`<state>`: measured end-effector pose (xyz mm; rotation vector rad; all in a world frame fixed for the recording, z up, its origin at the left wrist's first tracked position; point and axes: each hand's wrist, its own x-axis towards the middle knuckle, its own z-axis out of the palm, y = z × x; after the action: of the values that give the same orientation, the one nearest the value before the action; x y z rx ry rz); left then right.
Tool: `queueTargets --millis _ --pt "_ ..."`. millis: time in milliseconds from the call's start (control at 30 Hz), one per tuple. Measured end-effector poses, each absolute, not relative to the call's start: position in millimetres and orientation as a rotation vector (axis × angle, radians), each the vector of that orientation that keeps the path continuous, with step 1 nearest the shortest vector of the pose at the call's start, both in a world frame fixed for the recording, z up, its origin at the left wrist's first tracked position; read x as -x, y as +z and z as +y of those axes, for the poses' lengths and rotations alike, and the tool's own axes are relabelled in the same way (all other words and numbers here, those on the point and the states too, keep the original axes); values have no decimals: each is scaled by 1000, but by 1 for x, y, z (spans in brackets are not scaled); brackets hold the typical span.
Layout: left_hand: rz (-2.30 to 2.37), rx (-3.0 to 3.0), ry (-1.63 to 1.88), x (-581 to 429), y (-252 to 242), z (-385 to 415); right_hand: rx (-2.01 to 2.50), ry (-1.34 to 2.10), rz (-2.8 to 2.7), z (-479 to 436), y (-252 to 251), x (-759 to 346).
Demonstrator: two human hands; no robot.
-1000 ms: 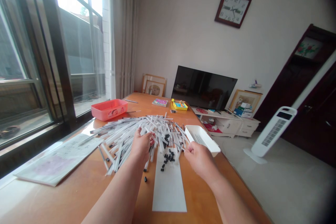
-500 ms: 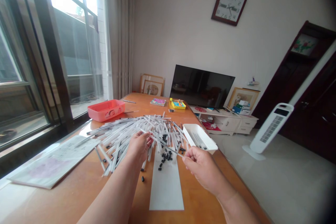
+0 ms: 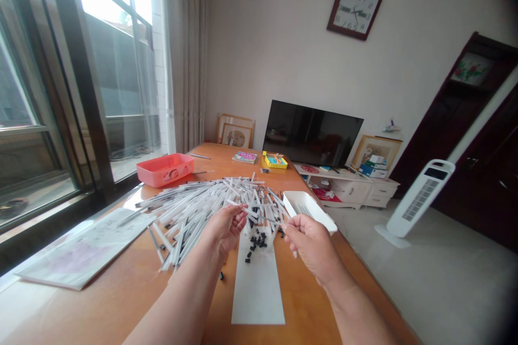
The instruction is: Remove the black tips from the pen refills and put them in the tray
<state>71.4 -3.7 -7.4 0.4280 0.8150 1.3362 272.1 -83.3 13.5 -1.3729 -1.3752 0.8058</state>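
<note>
My left hand point(image 3: 227, 226) pinches a whitish translucent pen barrel point(image 3: 234, 203) above the near edge of a heap. A thin grey pen refill point(image 3: 267, 220) runs between the two hands, its right end pinched by my right hand point(image 3: 307, 240). Its left end meets or enters the barrel; exactly where is too small to tell. A small pale tip pokes out beneath my right fingers. Many similar barrels point(image 3: 194, 207) lie heaped beyond my left hand. Several small black caps point(image 3: 258, 240) are scattered on a white paper strip point(image 3: 258, 291) below the hands.
A white tray point(image 3: 329, 223) holding thin rods stands just beyond my right hand. The red plastic box point(image 3: 165, 170) sits at the table's left. A flat printed sheet or bag point(image 3: 81, 253) lies left. A booklet point(image 3: 244, 157) and yellow box point(image 3: 275, 160) stand at the far end.
Both hands have come closer together, the left one shifting right. The refill now lies more level between them, and its visible length is shorter.
</note>
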Motion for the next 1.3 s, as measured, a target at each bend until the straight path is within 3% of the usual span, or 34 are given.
queueTargets --millis 533,767,1033,1300 --pt "664 -432 1138 -97 1 -25 1030 1028 -994 -59 1 -244" --pt "1100 -1008 1667 -89 -4 -16 1165 957 -1029 -56 6 -262" --pt "691 -1561 1101 -96 5 -33 1123 1023 -1201 -57 21 -252" --pt "872 -1285 1253 -88 -9 -14 1468 726 -1621 -38 -7 -265"
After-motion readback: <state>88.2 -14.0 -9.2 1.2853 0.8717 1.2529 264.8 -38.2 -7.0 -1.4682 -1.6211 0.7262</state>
